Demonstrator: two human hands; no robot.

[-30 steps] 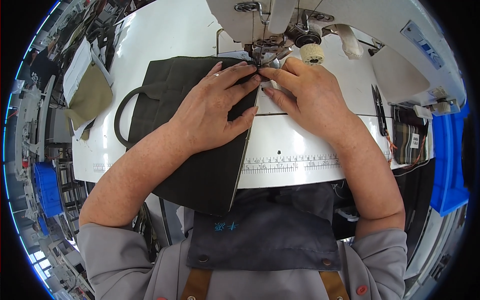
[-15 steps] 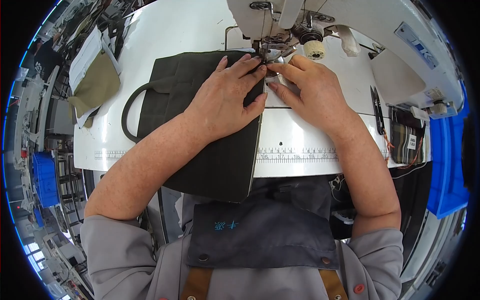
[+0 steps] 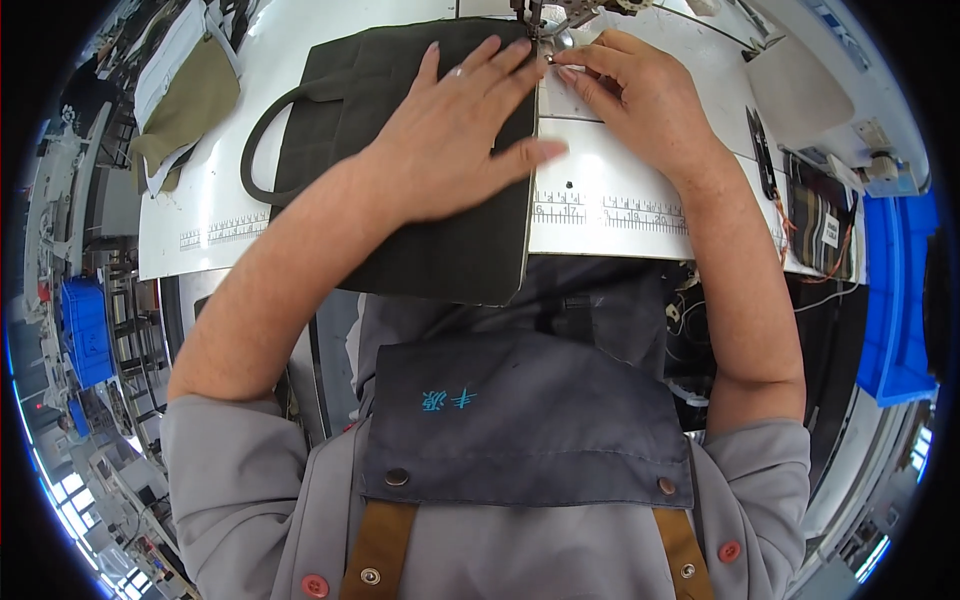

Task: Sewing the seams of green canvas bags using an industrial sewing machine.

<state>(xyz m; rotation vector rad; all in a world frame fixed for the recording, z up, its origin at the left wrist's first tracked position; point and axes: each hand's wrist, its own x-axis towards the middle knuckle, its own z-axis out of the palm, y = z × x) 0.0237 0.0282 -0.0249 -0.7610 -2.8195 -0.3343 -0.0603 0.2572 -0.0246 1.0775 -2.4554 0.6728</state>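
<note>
A dark green fabric panel (image 3: 440,255) with a loop handle (image 3: 262,150) lies on the white sewing table, its near end hanging over the front edge. My left hand (image 3: 450,140) rests flat on it, fingers spread, with the thumb reaching past the panel's right edge. Just right of that edge, close to the sewing machine's needle and presser foot (image 3: 535,25), is my right hand (image 3: 640,95). Its thumb and index finger are pinched together; what lies between the tips is too small to make out. The machine's head is mostly cut off at the top.
A printed ruler strip (image 3: 640,215) runs along the table's front. Black thread snips (image 3: 760,150) lie at the right, beside a striped fabric pouch (image 3: 822,215). An olive fabric piece (image 3: 195,100) lies at the far left. A blue bin (image 3: 890,300) stands right of the table.
The view has shifted, so table and machine sit higher in it. My left thumb has spread out past the panel's edge. My right fingertips have drawn slightly away from that edge.
</note>
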